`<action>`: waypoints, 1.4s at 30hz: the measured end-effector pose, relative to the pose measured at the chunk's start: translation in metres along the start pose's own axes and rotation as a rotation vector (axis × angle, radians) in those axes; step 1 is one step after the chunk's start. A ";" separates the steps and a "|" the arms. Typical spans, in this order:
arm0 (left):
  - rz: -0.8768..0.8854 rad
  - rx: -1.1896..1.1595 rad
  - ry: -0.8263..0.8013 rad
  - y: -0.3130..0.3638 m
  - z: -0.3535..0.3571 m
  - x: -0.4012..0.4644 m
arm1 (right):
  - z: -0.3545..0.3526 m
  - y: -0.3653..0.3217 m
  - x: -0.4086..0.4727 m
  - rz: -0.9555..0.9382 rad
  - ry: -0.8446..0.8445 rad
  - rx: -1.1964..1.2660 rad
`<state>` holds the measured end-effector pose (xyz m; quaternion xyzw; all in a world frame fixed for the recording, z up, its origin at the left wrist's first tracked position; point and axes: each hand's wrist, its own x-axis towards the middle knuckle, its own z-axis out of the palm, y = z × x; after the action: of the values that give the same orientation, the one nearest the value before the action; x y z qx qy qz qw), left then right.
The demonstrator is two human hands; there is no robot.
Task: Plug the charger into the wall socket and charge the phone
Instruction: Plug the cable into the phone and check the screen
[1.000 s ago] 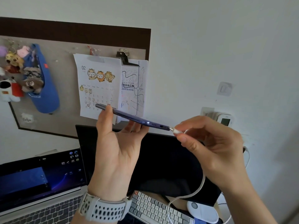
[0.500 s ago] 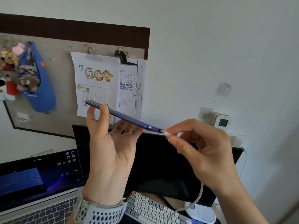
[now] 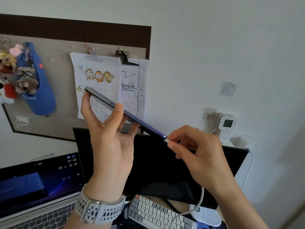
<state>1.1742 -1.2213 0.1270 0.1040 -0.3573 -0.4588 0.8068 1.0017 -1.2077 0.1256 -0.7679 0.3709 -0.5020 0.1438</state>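
My left hand [image 3: 109, 139] holds a thin dark blue phone [image 3: 140, 121] edge-on in the air, tilted down to the right. My right hand [image 3: 198, 154] pinches the white cable plug [image 3: 167, 140], whose tip sits at the phone's lower end. The white cable [image 3: 200, 200] hangs from my right hand down to the desk. At the right wall a white charger [image 3: 239, 140] sits at a socket behind the monitor's corner, with a white cable [image 3: 248, 169] dropping from it.
A black monitor [image 3: 165, 171] stands behind the hands. A laptop [image 3: 33, 187] sits at the lower left, a keyboard [image 3: 156, 214] and white mouse [image 3: 206, 215] below. A pinboard [image 3: 66, 80] with papers and plush toys hangs on the wall. A small white display device [image 3: 227, 123] is mounted on the right wall.
The phone has tilted more steeply, its far end rising and its near end dropping. My right hand has pushed the plug tip up against the phone's lower end.
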 end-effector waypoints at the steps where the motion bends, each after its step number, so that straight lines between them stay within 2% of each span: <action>1: 0.003 0.024 -0.001 -0.001 0.000 0.000 | 0.000 0.003 -0.001 0.020 0.000 0.020; 7: 0.016 0.121 0.003 -0.012 0.003 0.000 | 0.002 0.021 -0.006 0.128 0.014 0.141; 25: -0.045 0.150 -0.037 -0.033 0.000 0.017 | 0.005 0.044 0.000 0.152 0.083 0.182; 30: -0.082 0.222 -0.004 -0.045 -0.014 0.019 | 0.013 0.057 -0.012 0.266 -0.032 0.201; 35: -0.187 0.221 0.069 -0.055 -0.034 0.025 | 0.000 0.063 -0.002 0.397 -0.211 0.015; 39: -0.281 0.166 0.157 -0.055 -0.042 0.028 | -0.014 0.053 0.010 0.389 -0.124 0.140; 42: -0.262 0.259 0.098 -0.059 -0.039 0.025 | -0.006 0.042 0.015 0.334 -0.152 0.221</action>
<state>1.1691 -1.2806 0.0814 0.2749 -0.3571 -0.5046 0.7364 0.9817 -1.2459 0.1136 -0.7110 0.4238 -0.4495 0.3359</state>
